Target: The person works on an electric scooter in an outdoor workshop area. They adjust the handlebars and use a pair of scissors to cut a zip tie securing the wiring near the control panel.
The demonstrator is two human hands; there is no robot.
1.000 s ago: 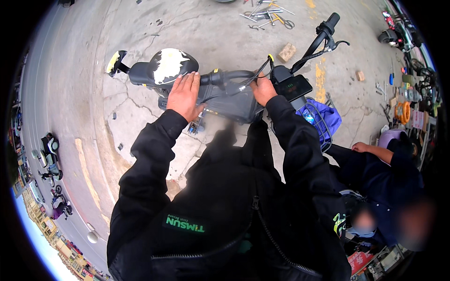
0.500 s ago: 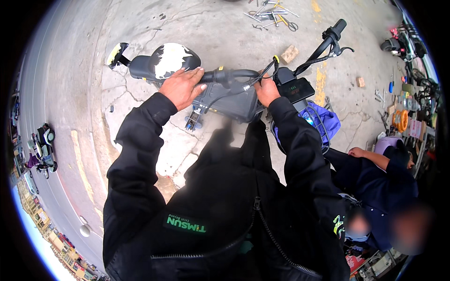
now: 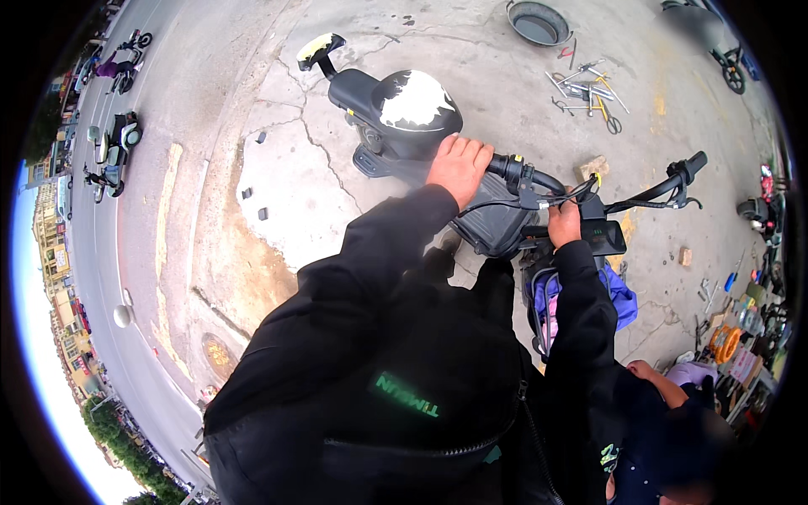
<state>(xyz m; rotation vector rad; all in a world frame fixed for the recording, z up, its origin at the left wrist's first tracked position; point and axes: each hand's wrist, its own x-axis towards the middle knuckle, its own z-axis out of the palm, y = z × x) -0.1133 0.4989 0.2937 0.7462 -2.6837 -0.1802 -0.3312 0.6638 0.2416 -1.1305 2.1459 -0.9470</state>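
While my left hand [image 3: 460, 170] grips the bars [image 3: 545, 180], my right hand [image 3: 565, 225] curls by the display [image 3: 606, 237], hold unclear; scooter [image 3: 491, 222]'s in from the edge of the concrete [image 3: 290, 177]; probably steadying it, next needs firm hands.

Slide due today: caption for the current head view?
Left hand on the handlebar of a scooter, right hand beside its display, tools lying on the ground beyond.

My left grip [image 3: 460, 168] lay on the left end of the handlebar [image 3: 547, 180], my right grip [image 3: 565, 223] near its middle, left of the display [image 3: 606, 237]. The seat [image 3: 417, 101] stood ahead and left. Farther forward, tools [image 3: 589, 91] lay on the ground, a basin [image 3: 543, 29] beyond them; the road [image 3: 147, 231] ran far left.
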